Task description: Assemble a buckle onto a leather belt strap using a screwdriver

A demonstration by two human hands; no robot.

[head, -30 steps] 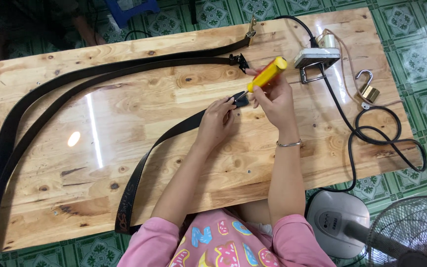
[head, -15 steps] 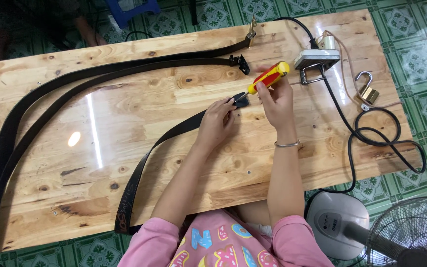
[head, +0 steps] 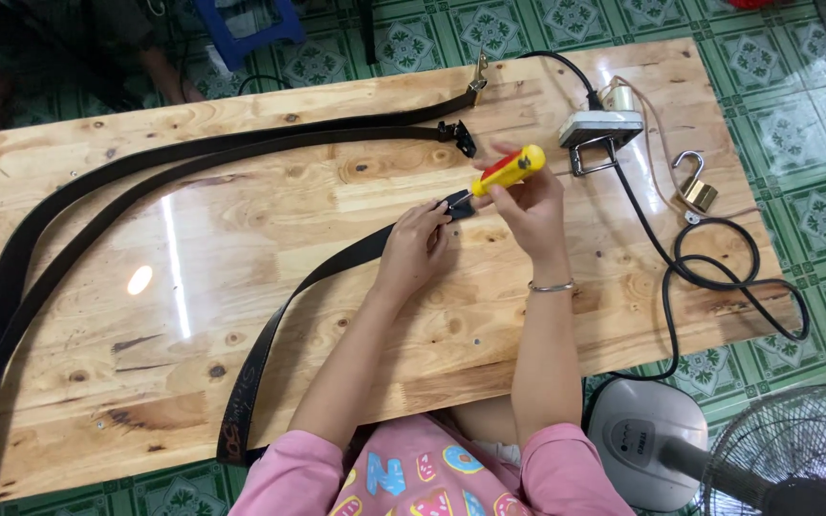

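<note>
My right hand (head: 528, 205) grips a screwdriver (head: 507, 168) with a yellow and red handle, its tip pointing down at the end of a black belt (head: 332, 282). My left hand (head: 415, 244) pinches that belt's end where a small black clasp (head: 458, 206) sits. The belt runs diagonally back toward me and hangs off the near edge of the wooden table (head: 193, 315). A thin bangle circles my right wrist.
Two more black belts (head: 145, 167) lie along the far side and curve off the left edge. A metal buckle (head: 602, 134), a brass padlock (head: 695, 191) and a black cable (head: 709, 277) lie at right. A fan base (head: 647, 440) stands on the tiled floor.
The screwdriver handle has turned slightly in my right hand, showing more red. Both hands stay at the belt's end.
</note>
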